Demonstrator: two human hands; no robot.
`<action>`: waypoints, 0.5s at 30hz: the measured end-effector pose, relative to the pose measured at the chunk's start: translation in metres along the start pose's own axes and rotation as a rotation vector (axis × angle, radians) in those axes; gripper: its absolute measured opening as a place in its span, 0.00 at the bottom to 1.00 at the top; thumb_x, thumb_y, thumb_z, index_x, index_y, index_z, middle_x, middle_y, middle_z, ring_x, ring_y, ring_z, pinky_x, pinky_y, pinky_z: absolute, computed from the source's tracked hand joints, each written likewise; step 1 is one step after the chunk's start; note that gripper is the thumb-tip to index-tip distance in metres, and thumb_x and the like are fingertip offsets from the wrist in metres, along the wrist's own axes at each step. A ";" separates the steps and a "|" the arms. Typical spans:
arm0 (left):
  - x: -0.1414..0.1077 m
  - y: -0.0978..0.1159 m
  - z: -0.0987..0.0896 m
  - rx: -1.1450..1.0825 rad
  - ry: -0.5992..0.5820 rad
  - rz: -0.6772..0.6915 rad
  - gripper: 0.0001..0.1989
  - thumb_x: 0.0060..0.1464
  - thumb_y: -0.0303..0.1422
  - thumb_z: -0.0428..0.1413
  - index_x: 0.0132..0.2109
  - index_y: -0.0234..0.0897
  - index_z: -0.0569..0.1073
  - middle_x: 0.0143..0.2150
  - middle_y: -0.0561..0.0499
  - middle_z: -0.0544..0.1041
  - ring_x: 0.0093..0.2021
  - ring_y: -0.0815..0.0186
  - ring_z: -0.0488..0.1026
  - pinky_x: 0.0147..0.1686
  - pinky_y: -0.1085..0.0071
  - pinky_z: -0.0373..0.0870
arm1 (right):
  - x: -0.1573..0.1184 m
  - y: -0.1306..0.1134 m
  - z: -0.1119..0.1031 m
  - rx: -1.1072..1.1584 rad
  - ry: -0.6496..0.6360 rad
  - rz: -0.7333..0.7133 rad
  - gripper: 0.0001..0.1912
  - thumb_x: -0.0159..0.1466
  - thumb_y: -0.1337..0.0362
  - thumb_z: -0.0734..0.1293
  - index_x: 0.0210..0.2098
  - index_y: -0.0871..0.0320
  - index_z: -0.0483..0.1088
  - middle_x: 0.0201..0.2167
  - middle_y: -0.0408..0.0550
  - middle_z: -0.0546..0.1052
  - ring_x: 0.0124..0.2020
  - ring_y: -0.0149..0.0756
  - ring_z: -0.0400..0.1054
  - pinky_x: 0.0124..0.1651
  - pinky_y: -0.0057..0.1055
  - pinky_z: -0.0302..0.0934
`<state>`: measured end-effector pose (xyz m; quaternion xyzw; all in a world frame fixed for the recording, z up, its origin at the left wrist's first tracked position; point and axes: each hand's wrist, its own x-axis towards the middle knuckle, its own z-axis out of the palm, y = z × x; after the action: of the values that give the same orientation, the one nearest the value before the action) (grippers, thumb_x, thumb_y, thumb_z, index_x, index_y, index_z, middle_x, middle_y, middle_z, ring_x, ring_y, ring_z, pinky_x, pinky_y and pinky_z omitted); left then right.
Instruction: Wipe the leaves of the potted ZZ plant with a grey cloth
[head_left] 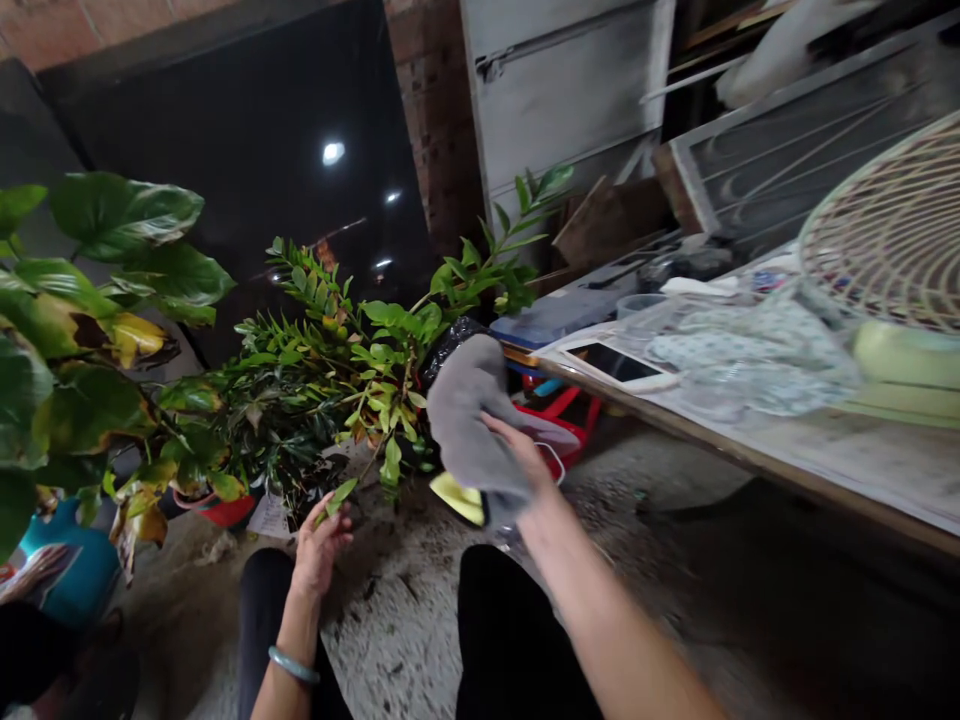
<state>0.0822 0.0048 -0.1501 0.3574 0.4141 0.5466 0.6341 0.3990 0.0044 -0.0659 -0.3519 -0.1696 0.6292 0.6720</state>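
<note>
While one leaf (pixel 339 494) is pinched by the left hand (pixel 321 545), one cloth (pixel 472 420) is gripped by the right hand (pixel 517 455).

Dim daylight, glare spots, warped blurry edges

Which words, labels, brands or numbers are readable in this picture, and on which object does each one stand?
None can be read.
White card under the plants: faint marks, too blurred to read.
Blue pot at lower left: a printed pattern, no legible letters.
Phone on the table: its screen shows only glare.
Grey cloth in the right hand: no label visible.
</note>
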 end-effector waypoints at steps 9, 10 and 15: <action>-0.002 -0.004 0.000 -0.006 0.050 0.068 0.28 0.39 0.38 0.72 0.50 0.36 0.81 0.46 0.42 0.83 0.40 0.59 0.79 0.38 0.67 0.76 | -0.077 0.077 -0.005 -0.333 -0.113 0.293 0.12 0.47 0.70 0.77 0.30 0.49 0.78 0.29 0.49 0.85 0.31 0.47 0.81 0.36 0.39 0.77; -0.002 -0.004 0.000 -0.003 0.048 0.060 0.28 0.39 0.37 0.72 0.50 0.35 0.81 0.48 0.42 0.83 0.40 0.59 0.79 0.38 0.67 0.76 | -0.082 0.066 -0.019 -0.313 -0.064 0.296 0.10 0.48 0.67 0.77 0.30 0.49 0.78 0.29 0.50 0.85 0.31 0.48 0.81 0.36 0.40 0.77; -0.008 0.000 0.007 0.014 0.017 0.016 0.32 0.39 0.34 0.73 0.54 0.35 0.78 0.54 0.38 0.80 0.39 0.61 0.79 0.35 0.67 0.75 | -0.032 0.002 -0.028 -0.050 0.221 0.063 0.06 0.58 0.60 0.70 0.35 0.54 0.73 0.25 0.50 0.82 0.27 0.45 0.79 0.36 0.40 0.76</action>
<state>0.0880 -0.0029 -0.1459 0.3603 0.4205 0.5519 0.6236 0.4119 -0.0340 -0.0798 -0.4408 -0.0991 0.6029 0.6575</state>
